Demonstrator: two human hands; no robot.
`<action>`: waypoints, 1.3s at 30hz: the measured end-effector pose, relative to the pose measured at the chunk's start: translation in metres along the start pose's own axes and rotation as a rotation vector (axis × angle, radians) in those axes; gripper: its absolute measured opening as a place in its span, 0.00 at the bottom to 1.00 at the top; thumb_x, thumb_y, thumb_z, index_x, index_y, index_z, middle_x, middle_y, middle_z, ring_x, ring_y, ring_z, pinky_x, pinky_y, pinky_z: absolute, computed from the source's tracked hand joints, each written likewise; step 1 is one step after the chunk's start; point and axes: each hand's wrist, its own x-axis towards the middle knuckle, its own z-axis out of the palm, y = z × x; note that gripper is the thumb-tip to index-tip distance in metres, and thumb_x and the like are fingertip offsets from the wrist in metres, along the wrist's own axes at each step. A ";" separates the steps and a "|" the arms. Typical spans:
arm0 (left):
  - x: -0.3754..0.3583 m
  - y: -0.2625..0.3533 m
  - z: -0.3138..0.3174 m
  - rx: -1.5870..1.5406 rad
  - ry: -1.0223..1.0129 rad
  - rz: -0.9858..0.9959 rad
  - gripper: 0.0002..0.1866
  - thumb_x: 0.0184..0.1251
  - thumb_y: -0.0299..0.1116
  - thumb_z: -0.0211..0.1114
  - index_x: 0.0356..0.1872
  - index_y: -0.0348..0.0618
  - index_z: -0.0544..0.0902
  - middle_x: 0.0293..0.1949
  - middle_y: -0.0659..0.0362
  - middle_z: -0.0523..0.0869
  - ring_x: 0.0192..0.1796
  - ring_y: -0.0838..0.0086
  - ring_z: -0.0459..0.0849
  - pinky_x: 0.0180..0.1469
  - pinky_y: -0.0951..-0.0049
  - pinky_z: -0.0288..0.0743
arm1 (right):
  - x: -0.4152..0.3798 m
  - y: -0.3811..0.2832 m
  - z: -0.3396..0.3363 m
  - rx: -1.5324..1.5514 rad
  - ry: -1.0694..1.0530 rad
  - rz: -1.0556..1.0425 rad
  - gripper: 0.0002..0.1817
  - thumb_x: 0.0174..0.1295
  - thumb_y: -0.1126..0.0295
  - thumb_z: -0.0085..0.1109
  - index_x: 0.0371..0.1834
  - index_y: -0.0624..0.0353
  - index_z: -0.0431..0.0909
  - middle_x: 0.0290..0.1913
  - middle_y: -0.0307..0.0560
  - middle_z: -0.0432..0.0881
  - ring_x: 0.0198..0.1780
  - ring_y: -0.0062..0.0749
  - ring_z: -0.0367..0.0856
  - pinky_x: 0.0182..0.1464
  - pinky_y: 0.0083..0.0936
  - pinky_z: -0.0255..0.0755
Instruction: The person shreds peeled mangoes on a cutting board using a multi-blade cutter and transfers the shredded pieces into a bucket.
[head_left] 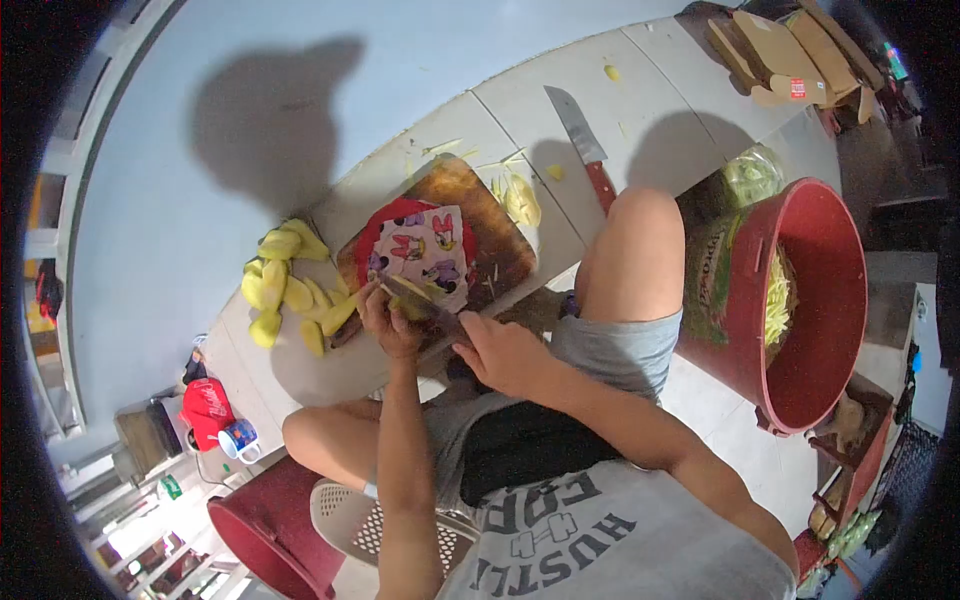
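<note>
In the head view my left hand [388, 318] is closed around a pale yellow-green piece of peeled fruit [408, 290], perhaps green mango. My right hand [503, 354] grips a knife [432, 312], whose blade lies across that piece. Both hands are at the near edge of a worn wooden cutting board [512, 240]. On the board rests a red-edged cloth [425, 235] printed with cartoon figures. Left of the board lies a heap of peeled fruit pieces [268, 283]. Thin slices [520, 200] lie beyond the board's right side.
A second knife [578, 135] with a reddish handle lies on the tiled surface [510, 100]. To the right, a tilted red bucket [815, 300] contains pale shreds [778, 300]. Cardboard boxes [790, 55] stand at far right; a red cap [206, 410] and mug [238, 440] at left.
</note>
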 end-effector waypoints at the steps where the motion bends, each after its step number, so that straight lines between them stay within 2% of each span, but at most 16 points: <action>1: 0.003 0.002 -0.001 -0.001 -0.014 0.016 0.30 0.73 0.57 0.50 0.43 0.33 0.78 0.45 0.41 0.80 0.47 0.48 0.78 0.51 0.53 0.72 | -0.004 -0.005 -0.003 -0.014 0.014 -0.023 0.19 0.70 0.62 0.56 0.53 0.65 0.66 0.36 0.67 0.82 0.34 0.67 0.83 0.36 0.56 0.78; 2: 0.005 0.003 -0.001 -0.002 -0.026 0.032 0.32 0.73 0.59 0.46 0.43 0.33 0.79 0.43 0.40 0.80 0.46 0.46 0.79 0.50 0.51 0.72 | -0.007 -0.008 -0.005 -0.013 0.012 -0.018 0.19 0.70 0.62 0.56 0.53 0.65 0.66 0.36 0.67 0.82 0.34 0.67 0.83 0.36 0.56 0.78; 4: 0.003 -0.001 0.001 0.026 0.002 0.052 0.34 0.74 0.60 0.44 0.44 0.33 0.79 0.42 0.40 0.81 0.45 0.45 0.79 0.50 0.50 0.72 | -0.011 -0.012 -0.006 -0.075 0.023 -0.054 0.19 0.72 0.58 0.53 0.53 0.64 0.66 0.32 0.65 0.82 0.29 0.63 0.84 0.29 0.52 0.80; 8: 0.004 0.003 0.001 0.078 0.005 0.064 0.37 0.74 0.63 0.39 0.46 0.34 0.80 0.41 0.43 0.81 0.45 0.45 0.79 0.49 0.50 0.72 | -0.012 -0.013 -0.003 -0.092 -0.033 -0.009 0.20 0.72 0.58 0.53 0.53 0.64 0.66 0.31 0.64 0.82 0.29 0.61 0.85 0.29 0.51 0.80; 13: 0.003 0.000 -0.001 0.080 -0.027 0.065 0.37 0.74 0.63 0.40 0.48 0.34 0.80 0.42 0.43 0.80 0.44 0.46 0.79 0.48 0.50 0.72 | -0.004 -0.013 -0.005 -0.103 -0.064 0.008 0.17 0.70 0.62 0.57 0.47 0.66 0.66 0.28 0.62 0.80 0.28 0.61 0.82 0.29 0.48 0.78; 17: 0.002 -0.002 0.000 0.070 -0.027 0.078 0.36 0.74 0.62 0.41 0.47 0.34 0.79 0.43 0.42 0.79 0.44 0.45 0.79 0.46 0.50 0.73 | 0.005 -0.011 -0.005 -0.163 -0.086 0.024 0.17 0.69 0.64 0.57 0.47 0.67 0.66 0.26 0.62 0.79 0.28 0.61 0.82 0.30 0.47 0.78; 20: 0.001 -0.003 -0.001 0.056 -0.038 0.044 0.34 0.74 0.61 0.42 0.46 0.34 0.78 0.44 0.40 0.79 0.44 0.45 0.79 0.46 0.49 0.73 | 0.023 0.005 0.005 -0.061 -0.090 0.011 0.18 0.69 0.64 0.57 0.48 0.68 0.66 0.27 0.64 0.80 0.28 0.62 0.83 0.31 0.50 0.78; 23: 0.001 -0.005 -0.002 0.041 -0.040 0.083 0.34 0.73 0.61 0.42 0.45 0.34 0.77 0.45 0.40 0.79 0.44 0.45 0.79 0.46 0.49 0.72 | 0.041 0.019 0.032 -0.018 -0.009 -0.053 0.16 0.72 0.60 0.52 0.45 0.65 0.67 0.24 0.62 0.82 0.28 0.61 0.85 0.29 0.51 0.81; 24: 0.004 -0.004 -0.003 0.039 -0.036 0.094 0.34 0.73 0.61 0.42 0.45 0.34 0.77 0.45 0.40 0.79 0.44 0.45 0.79 0.46 0.49 0.72 | 0.045 0.014 0.033 -0.084 -0.051 0.016 0.16 0.72 0.60 0.52 0.45 0.66 0.67 0.23 0.62 0.82 0.28 0.61 0.85 0.29 0.50 0.81; 27: 0.001 -0.001 -0.004 0.059 -0.077 0.033 0.35 0.73 0.62 0.42 0.45 0.33 0.78 0.44 0.40 0.79 0.44 0.45 0.79 0.46 0.49 0.72 | 0.040 0.002 0.019 -0.169 -0.115 0.106 0.17 0.73 0.59 0.51 0.45 0.65 0.67 0.24 0.61 0.82 0.29 0.60 0.86 0.29 0.50 0.81; 29: 0.001 -0.004 0.002 0.075 -0.004 0.081 0.36 0.73 0.63 0.42 0.44 0.32 0.78 0.43 0.40 0.79 0.44 0.46 0.79 0.46 0.49 0.72 | 0.033 -0.012 -0.001 -0.186 -0.147 0.126 0.17 0.73 0.59 0.51 0.45 0.65 0.67 0.25 0.61 0.83 0.30 0.60 0.87 0.29 0.49 0.82; 31: 0.001 0.004 -0.002 0.066 -0.026 0.040 0.36 0.73 0.62 0.42 0.45 0.32 0.80 0.42 0.41 0.79 0.44 0.46 0.79 0.47 0.50 0.72 | 0.019 -0.027 -0.017 -0.095 -0.164 0.128 0.16 0.71 0.62 0.55 0.44 0.65 0.66 0.27 0.65 0.81 0.29 0.63 0.83 0.30 0.52 0.78; 33: 0.001 -0.001 -0.003 0.052 -0.029 0.017 0.36 0.73 0.62 0.42 0.45 0.32 0.81 0.42 0.42 0.79 0.44 0.47 0.79 0.48 0.50 0.72 | 0.009 -0.034 -0.028 -0.099 -0.157 0.108 0.15 0.70 0.62 0.56 0.43 0.64 0.66 0.27 0.64 0.81 0.28 0.62 0.83 0.29 0.50 0.78; 34: -0.003 -0.009 -0.005 0.059 -0.081 0.089 0.30 0.76 0.58 0.43 0.60 0.41 0.71 0.51 0.41 0.77 0.51 0.46 0.78 0.54 0.47 0.72 | 0.005 -0.036 -0.030 -0.105 -0.148 0.091 0.15 0.70 0.63 0.56 0.41 0.64 0.66 0.27 0.63 0.80 0.28 0.61 0.83 0.28 0.49 0.78; 36: -0.008 -0.015 -0.006 0.063 -0.133 0.155 0.30 0.79 0.54 0.45 0.74 0.49 0.61 0.60 0.41 0.75 0.59 0.45 0.77 0.61 0.45 0.72 | 0.002 -0.038 -0.031 -0.116 -0.167 0.104 0.15 0.70 0.63 0.57 0.41 0.64 0.66 0.27 0.63 0.80 0.28 0.61 0.83 0.28 0.48 0.78; 39: -0.008 -0.018 -0.007 0.003 -0.146 0.177 0.31 0.78 0.55 0.47 0.75 0.51 0.62 0.61 0.42 0.74 0.59 0.47 0.78 0.61 0.46 0.74 | 0.002 -0.037 -0.028 -0.124 -0.179 0.111 0.15 0.69 0.64 0.58 0.41 0.64 0.66 0.26 0.62 0.80 0.27 0.61 0.83 0.27 0.48 0.78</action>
